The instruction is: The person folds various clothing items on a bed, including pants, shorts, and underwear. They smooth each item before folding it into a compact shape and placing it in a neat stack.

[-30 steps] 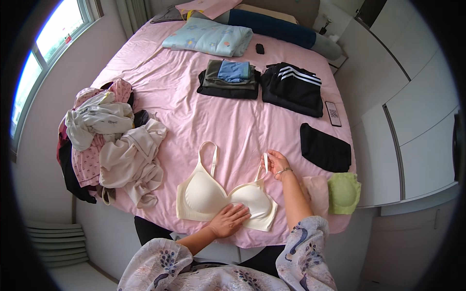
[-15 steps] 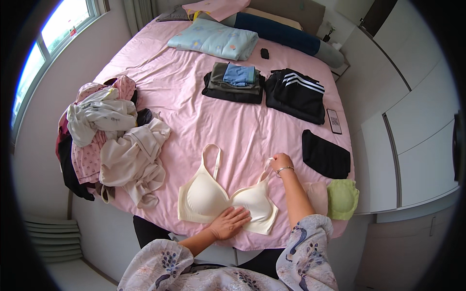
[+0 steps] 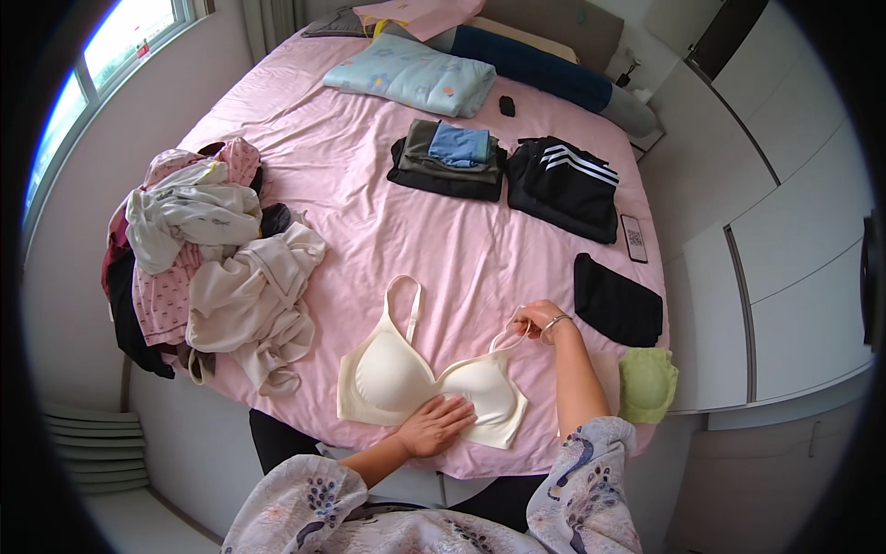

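A cream bra (image 3: 383,374) lies spread on the pink bed sheet (image 3: 461,249), close to the bed's near edge. My left hand (image 3: 437,425) rests flat on its lower middle, fingers stretched out over the band and the edge of the right cup. At the right strap, my right hand (image 3: 538,320) is closed in a pinch and holds the strap up from the sheet. The left strap stands in a loop on the bed, untouched.
A heap of rumpled clothes (image 3: 221,258) lies at the left. Folded dark clothes (image 3: 448,162), black striped trousers (image 3: 568,189), a phone (image 3: 634,238), a black folded garment (image 3: 618,300) and a green bra (image 3: 648,385) lie farther off and right. A light-blue quilt (image 3: 411,74) is at the far end.
My right hand has shifted slightly right and down with the bra strap still in its fingers. My left hand stays pressed on the bra.
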Demonstrator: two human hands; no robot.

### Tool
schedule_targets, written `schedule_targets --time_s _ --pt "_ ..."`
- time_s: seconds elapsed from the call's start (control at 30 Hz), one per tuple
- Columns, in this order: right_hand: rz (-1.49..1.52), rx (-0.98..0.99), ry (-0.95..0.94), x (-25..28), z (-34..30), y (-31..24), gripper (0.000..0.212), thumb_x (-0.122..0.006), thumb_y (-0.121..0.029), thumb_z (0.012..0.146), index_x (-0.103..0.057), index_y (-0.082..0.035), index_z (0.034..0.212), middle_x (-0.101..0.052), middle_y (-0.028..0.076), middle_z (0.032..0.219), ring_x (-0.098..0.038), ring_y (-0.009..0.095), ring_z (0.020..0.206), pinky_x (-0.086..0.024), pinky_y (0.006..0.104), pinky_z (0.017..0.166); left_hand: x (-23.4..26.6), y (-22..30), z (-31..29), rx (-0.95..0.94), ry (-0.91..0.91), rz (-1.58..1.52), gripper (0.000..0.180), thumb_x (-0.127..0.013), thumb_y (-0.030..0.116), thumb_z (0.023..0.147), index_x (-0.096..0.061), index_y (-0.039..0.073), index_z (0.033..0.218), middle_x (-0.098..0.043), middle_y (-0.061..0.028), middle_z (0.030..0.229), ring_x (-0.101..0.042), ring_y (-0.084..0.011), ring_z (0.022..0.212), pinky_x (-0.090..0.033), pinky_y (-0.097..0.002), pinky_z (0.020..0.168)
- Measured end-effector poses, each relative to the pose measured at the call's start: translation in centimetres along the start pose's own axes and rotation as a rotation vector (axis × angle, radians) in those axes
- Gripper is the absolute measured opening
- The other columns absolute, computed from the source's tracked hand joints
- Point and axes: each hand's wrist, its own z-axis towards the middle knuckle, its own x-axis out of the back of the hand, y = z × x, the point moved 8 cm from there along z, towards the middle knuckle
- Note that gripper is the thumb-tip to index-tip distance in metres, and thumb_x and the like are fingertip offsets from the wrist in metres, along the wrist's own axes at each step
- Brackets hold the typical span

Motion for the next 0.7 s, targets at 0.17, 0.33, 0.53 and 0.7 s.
schedule_targets --time_s 0.17,0.33,0.53,0.7 --pt "0.127 -0.018 -0.106 1.0 -0.3 1.2 0.019 -0.059 -0.025 0.079 -0.061 -0.008 0.072 -0.056 0.000 0.053 -0.053 0.010 0.046 -0.038 0.0228 0.044 0.1 0.2 0.1 -0.012 -0.005 0.000 0.050 -0.052 0.026 0.080 -0.042 0.018 0.129 -0.036 -0.0016 0.138 -0.029 -0.0199 0.129 -0.018 -0.0411 0.104" --pt "0.025 -0.026 -0.062 1.8 -1.0 1.3 0.023 -0.058 -0.026 0.081 -0.061 -0.005 0.071 -0.054 0.003 0.051 -0.049 0.010 0.042 -0.035 0.0215 0.039 -0.2 0.2 0.0 -0.003 -0.048 -0.021 0.050 -0.048 0.025 0.084 -0.037 0.017 0.132 -0.031 -0.0025 0.141 -0.025 -0.0207 0.132 -0.017 -0.0417 0.106" --pt "-0.149 -0.046 -0.144 2.4 -3.6 0.8 0.023 -0.053 -0.024 0.082 -0.064 -0.004 0.081 -0.052 0.001 0.052 -0.049 0.009 0.045 -0.040 0.0230 0.044 0.0 0.3 -0.2 -0.016 -0.005 -0.015 0.051 -0.050 0.025 0.082 -0.039 0.017 0.131 -0.033 -0.0024 0.140 -0.026 -0.0210 0.131 -0.018 -0.0420 0.105" --pt "-0.527 -0.296 -0.201 3.1 -4.2 3.3 0.025 -0.054 -0.024 0.080 -0.065 -0.002 0.083 -0.057 0.003 0.055 -0.050 0.011 0.044 -0.039 0.0231 0.041 0.1 0.3 -0.3 -0.021 0.011 0.006 0.052 -0.054 0.026 0.080 -0.041 0.018 0.129 -0.035 -0.0030 0.139 -0.028 -0.0216 0.130 -0.018 -0.0419 0.105"
